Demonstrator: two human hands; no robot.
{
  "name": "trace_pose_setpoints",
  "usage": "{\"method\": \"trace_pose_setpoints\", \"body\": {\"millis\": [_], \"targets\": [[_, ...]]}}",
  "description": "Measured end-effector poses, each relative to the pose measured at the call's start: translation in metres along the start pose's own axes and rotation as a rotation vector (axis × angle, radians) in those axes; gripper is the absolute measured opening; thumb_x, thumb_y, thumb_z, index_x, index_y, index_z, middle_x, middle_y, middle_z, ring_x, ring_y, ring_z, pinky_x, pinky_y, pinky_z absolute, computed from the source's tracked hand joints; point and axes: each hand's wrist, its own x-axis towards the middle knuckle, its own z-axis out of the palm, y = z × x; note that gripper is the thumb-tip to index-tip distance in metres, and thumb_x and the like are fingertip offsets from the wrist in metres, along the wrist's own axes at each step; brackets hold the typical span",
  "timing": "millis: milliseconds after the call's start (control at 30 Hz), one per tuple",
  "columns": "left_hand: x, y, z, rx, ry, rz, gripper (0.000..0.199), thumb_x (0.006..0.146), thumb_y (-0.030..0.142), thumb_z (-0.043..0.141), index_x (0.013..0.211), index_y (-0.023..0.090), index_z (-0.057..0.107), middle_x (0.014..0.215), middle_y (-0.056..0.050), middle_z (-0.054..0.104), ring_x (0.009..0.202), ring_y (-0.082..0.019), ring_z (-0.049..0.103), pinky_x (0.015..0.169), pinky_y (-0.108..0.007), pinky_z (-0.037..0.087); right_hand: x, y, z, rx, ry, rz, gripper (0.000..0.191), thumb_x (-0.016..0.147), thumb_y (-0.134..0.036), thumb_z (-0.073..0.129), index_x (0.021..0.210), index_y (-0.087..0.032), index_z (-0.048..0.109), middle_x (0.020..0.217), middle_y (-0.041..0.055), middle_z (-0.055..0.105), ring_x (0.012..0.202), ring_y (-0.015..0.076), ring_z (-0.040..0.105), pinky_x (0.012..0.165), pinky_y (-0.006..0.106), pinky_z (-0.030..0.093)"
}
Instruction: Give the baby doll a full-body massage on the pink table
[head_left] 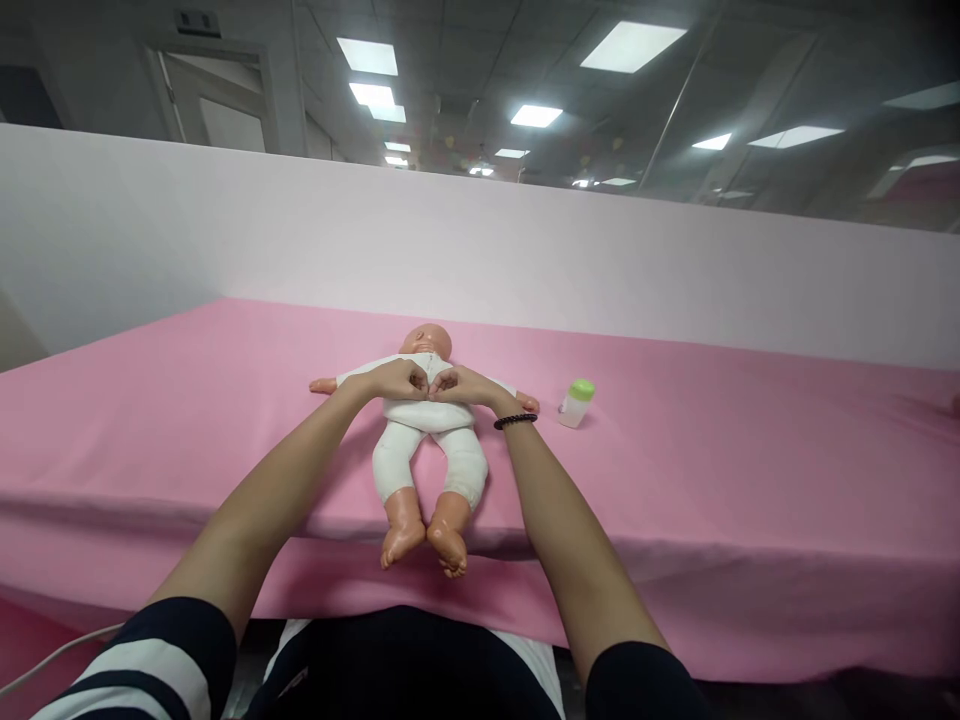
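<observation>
A baby doll lies on its back on the pink-covered table, arms spread wide and bare feet at the near edge. It is dressed in a white top and white trousers. Both of my hands meet over its chest. My left hand is closed in a pinch on the front of the top. Right beside it, my right hand pinches the same cloth near the middle line. Whatever small fastening lies between the fingertips is too small to make out.
A small clear bottle with a green cap stands right of the doll, slightly tilted in view. Pink cloth covers the table and hangs over its front edge. A low white wall with glass above runs along the back.
</observation>
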Motion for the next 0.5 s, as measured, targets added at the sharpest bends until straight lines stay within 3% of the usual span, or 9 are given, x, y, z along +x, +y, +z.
{"method": "trace_pose_setpoints", "body": {"millis": [200,333,500], "targets": [[-0.001,0.001,-0.004,-0.02,-0.008,0.006,0.018,0.072,0.039,0.066,0.078,0.022,0.07,0.079,-0.001,0.069,0.074,-0.019,0.062,0.065,-0.029,0.045,0.0,-0.001,0.001,-0.03,0.026,-0.044,0.014,0.074,-0.024,0.065,0.084,-0.019,0.074,0.088,0.0001,0.071,0.084,0.0151,0.06,0.075,0.025,0.045],[-0.005,0.007,-0.008,-0.065,-0.036,0.063,0.022,0.069,0.04,0.069,0.081,0.022,0.071,0.08,-0.002,0.069,0.073,-0.019,0.062,0.063,-0.028,0.043,-0.002,-0.001,-0.007,-0.031,-0.056,-0.065,0.017,0.073,-0.03,0.071,0.086,-0.02,0.075,0.089,0.0004,0.07,0.087,0.0162,0.059,0.076,0.026,0.044],[-0.004,0.01,-0.004,-0.015,-0.07,0.058,0.013,0.068,0.036,0.066,0.071,0.023,0.067,0.067,0.0,0.061,0.062,-0.016,0.054,0.057,-0.029,0.038,0.0,-0.001,-0.006,-0.088,-0.093,-0.009,0.013,0.071,-0.024,0.067,0.08,-0.019,0.074,0.08,-0.0019,0.068,0.077,0.0144,0.055,0.07,0.026,0.04]]}}
